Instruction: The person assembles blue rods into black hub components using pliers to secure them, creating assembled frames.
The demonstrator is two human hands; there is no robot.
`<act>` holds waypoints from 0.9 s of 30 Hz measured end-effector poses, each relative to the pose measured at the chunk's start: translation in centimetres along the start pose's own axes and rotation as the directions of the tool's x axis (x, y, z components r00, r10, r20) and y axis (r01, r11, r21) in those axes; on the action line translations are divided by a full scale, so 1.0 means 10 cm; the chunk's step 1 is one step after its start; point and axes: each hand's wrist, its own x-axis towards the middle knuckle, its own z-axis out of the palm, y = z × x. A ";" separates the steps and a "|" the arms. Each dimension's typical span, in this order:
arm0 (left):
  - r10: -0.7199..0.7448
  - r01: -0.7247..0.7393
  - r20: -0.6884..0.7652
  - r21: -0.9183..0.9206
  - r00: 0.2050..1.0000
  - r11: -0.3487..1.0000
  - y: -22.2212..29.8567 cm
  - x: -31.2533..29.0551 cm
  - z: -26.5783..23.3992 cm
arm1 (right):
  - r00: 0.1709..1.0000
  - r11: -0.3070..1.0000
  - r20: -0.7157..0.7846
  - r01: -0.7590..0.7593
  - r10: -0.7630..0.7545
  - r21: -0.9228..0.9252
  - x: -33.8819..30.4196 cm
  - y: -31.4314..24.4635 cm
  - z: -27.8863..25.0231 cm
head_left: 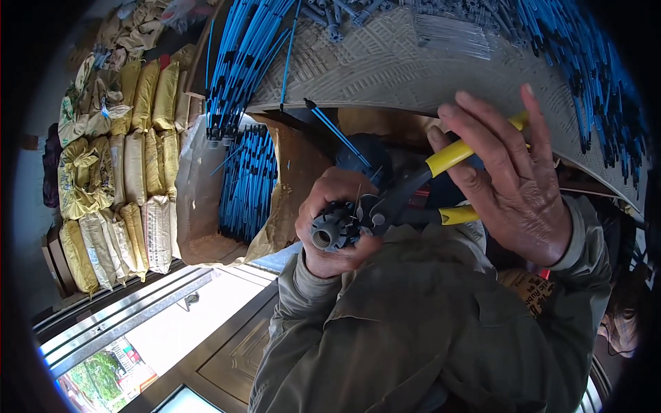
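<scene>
My left hand (320,199) is closed round a dark grey ribbed plastic fitting (329,230), whose round hollow end faces up. Fingers spread wide, my right hand (506,172) has the yellow-handled cutting pliers (447,158) between fingers and palm, their handles apart. The dark jaws of the pliers meet the side of the fitting, with the pivot close to my left fingers. What lies between the jaws is partly hidden. Just beyond my left hand, a blue rod with black ends (342,134) slants down from the table edge.
A curved, patterned grey table (385,76) carries blue rods (251,41), grey plastic parts (337,17) and thin clear sticks (451,34). More blue rods fill an open sack (196,213) at left. Stacked yellowish sacks (141,165) stand farther left, above a window (172,316).
</scene>
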 end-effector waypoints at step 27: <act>-0.138 0.142 0.081 -0.046 0.987 0.989 -0.05 0.03 -0.10 | 0.767 0.958 -0.618 -0.017 -0.170 -0.285 0.04 0.07 0.74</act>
